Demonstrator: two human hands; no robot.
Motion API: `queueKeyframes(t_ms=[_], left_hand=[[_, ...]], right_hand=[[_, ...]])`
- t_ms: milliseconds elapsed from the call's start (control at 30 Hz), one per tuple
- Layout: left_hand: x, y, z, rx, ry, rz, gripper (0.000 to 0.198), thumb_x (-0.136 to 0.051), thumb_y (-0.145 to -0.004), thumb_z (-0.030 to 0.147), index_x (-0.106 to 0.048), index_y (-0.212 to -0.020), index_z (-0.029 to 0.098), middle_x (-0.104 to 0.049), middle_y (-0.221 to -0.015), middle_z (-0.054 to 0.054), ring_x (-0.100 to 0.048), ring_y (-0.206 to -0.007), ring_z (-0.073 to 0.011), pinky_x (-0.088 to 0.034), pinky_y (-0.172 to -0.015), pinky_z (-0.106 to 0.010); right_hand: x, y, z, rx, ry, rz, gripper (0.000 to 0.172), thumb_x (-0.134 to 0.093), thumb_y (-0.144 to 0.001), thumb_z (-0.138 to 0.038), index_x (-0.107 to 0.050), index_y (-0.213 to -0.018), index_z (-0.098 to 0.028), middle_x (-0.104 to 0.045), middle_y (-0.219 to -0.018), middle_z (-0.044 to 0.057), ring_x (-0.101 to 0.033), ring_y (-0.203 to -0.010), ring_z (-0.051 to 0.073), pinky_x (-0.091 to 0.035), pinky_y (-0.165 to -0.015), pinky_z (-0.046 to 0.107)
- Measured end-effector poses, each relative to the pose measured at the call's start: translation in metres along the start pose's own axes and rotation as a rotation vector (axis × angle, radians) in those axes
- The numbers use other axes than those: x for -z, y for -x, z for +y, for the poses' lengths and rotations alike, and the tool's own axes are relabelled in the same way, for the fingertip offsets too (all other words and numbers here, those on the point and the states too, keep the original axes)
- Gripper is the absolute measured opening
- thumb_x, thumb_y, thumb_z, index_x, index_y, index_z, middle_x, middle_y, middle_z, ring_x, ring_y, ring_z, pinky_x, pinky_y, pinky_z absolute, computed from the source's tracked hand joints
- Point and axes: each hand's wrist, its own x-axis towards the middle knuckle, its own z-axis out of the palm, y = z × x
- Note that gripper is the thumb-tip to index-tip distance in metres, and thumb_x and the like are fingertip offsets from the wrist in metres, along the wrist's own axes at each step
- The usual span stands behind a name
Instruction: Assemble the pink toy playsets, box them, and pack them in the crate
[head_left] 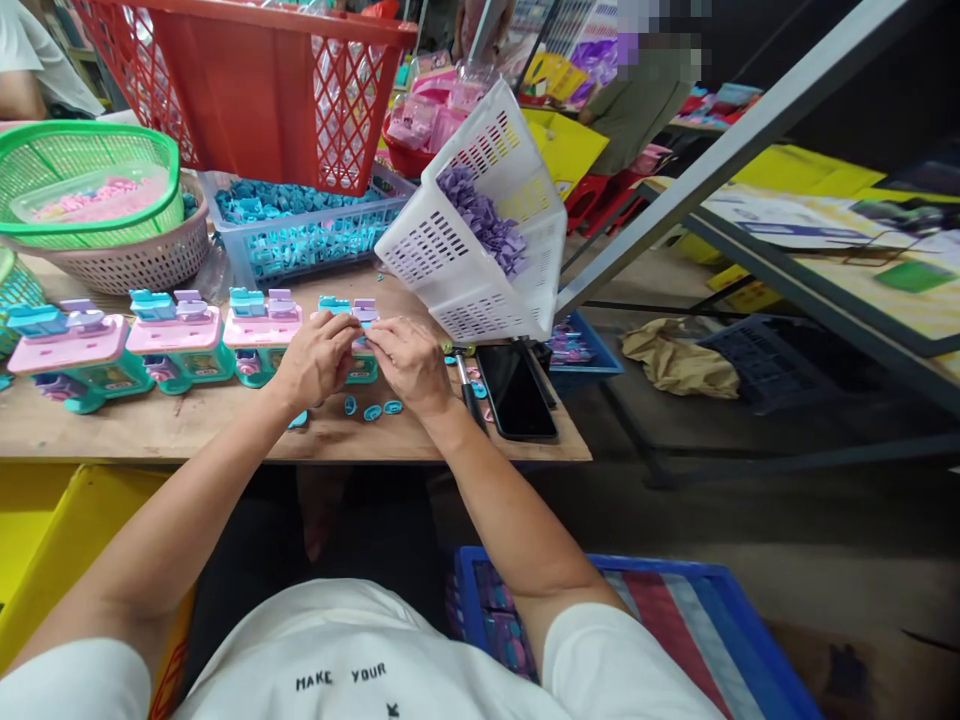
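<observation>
My left hand (319,358) and my right hand (411,362) meet above the workbench, fingertips pinched close together. Whatever small piece lies between them is hidden by the fingers. Right behind them stands a pink and teal plastic toy (365,370), partly covered by my hands, with a blue piece (334,304) and a purple piece (365,309) on top. Three similar toys line up to the left, the nearest being a pink-topped toy (262,330). Several small teal oval pieces (373,412) lie on the wood below my hands.
A white basket (427,235) of purple parts leans at the right, behind a black phone (517,395). Blue parts fill a clear bin (300,255) beneath a red basket (240,100). A green basket (90,140) stands left. A metal post (720,150) slants across the right.
</observation>
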Motion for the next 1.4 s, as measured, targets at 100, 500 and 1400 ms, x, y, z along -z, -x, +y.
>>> queueKeyframes(t_ms=[100,500,1400], left_hand=[[0.007,0.000,0.006,0.043,-0.061,-0.073,0.033,-0.046,-0.088,0.016,-0.066,-0.114,0.013,-0.066,-0.116,-0.016,-0.055,-0.101,-0.0310,-0.046,-0.086,-0.047],[-0.001,0.076,0.052,0.132,-0.036,-0.208,0.030,-0.055,-0.086,0.017,-0.063,-0.115,0.013,-0.067,-0.101,-0.014,-0.056,-0.098,-0.0293,-0.049,-0.081,-0.043],[0.040,0.050,-0.046,0.527,-0.121,0.028,0.026,-0.053,-0.093,0.024,-0.078,-0.093,0.018,-0.071,-0.092,-0.010,-0.058,-0.089,-0.0262,-0.046,-0.074,-0.037]], right_hand=[[0.005,0.001,-0.007,-0.067,-0.031,-0.017,0.026,-0.047,-0.102,-0.026,-0.072,-0.106,-0.022,-0.072,-0.110,0.011,-0.059,-0.103,0.027,-0.041,-0.087,0.041],[-0.003,0.058,-0.046,0.023,0.034,-0.249,0.006,-0.066,-0.091,-0.022,-0.068,-0.086,-0.022,-0.072,-0.089,0.007,-0.057,-0.092,0.026,-0.039,-0.080,0.041],[-0.032,-0.070,-0.079,-0.055,0.009,-0.263,0.019,-0.059,-0.097,-0.029,-0.076,-0.098,-0.023,-0.072,-0.108,0.008,-0.051,-0.109,0.029,-0.038,-0.088,0.041]])
